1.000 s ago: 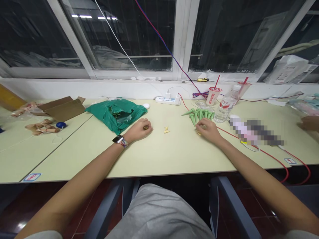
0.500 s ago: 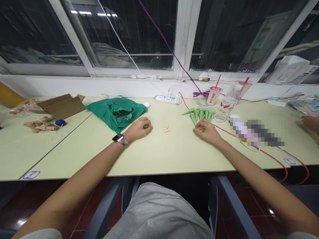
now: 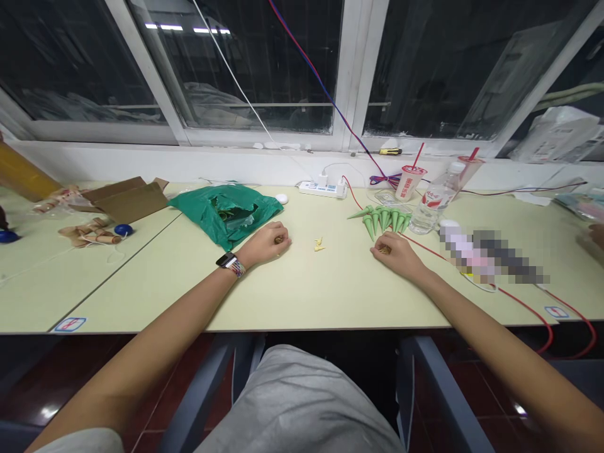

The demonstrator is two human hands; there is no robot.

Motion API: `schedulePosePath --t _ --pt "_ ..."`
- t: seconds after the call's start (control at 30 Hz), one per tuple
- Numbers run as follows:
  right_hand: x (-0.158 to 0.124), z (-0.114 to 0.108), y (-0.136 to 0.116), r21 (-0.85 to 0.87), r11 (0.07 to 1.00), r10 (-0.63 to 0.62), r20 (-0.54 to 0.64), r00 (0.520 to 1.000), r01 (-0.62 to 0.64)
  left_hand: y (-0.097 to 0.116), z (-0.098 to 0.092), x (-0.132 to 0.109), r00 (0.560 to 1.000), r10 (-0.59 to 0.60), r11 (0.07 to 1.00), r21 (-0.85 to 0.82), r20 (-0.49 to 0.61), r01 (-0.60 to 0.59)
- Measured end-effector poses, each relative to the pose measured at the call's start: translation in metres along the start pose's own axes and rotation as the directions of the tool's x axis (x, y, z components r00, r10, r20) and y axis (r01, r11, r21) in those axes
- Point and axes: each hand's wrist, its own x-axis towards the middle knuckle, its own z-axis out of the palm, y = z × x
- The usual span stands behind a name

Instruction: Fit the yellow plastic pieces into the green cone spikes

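My left hand [image 3: 267, 242] rests on the pale table [image 3: 302, 283] with its fingers curled round a small brown piece. A watch sits on that wrist. My right hand [image 3: 396, 253] lies just below a fan of several green cones [image 3: 384, 218], its fingers pinched on a small brownish piece. Between the two hands lie small yellow bits [image 3: 319, 245].
A green plastic bag [image 3: 224, 211] lies left of my left hand. A cardboard box [image 3: 125, 198], wooden pieces and a blue ball [image 3: 123, 230] are at far left. A power strip [image 3: 325, 189], a cup with a straw [image 3: 409, 182], a water bottle [image 3: 431, 204] and red cables stand behind. Another person's hand [image 3: 597, 236] shows at far right.
My right hand drew back a little from the green cones toward me and closed on a small brownish piece. My left hand stayed where it was.
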Motion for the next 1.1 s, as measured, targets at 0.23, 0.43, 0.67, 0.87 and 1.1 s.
schedulePosePath --t 0.23,0.43,0.67,0.87,1.1 --pt "0.001 -0.004 -0.007 -0.02 1.0 -0.002 -0.039 0.999 0.002 0.002 0.0 0.001 1.0 -0.003 1.0 0.013 0.003 0.003" --pt "0.006 -0.001 -0.027 -0.131 0.987 -0.11 -0.146 0.983 0.091 0.003 -0.001 0.002 1.0 -0.009 1.0 0.004 -0.001 0.009" --pt "0.028 0.041 -0.076 -0.12 0.922 -0.367 0.028 0.93 0.367 0.007 -0.002 0.003 1.0 -0.029 0.999 0.015 0.0 0.029" --pt "0.056 0.08 -0.101 -0.018 0.958 -0.284 0.05 0.958 0.285 0.006 -0.001 0.002 1.0 -0.008 1.0 0.012 -0.007 0.008" --pt "0.056 0.08 -0.105 0.019 0.964 -0.265 0.109 0.958 0.264 0.009 -0.002 0.001 1.0 -0.01 1.0 0.014 -0.003 0.01"
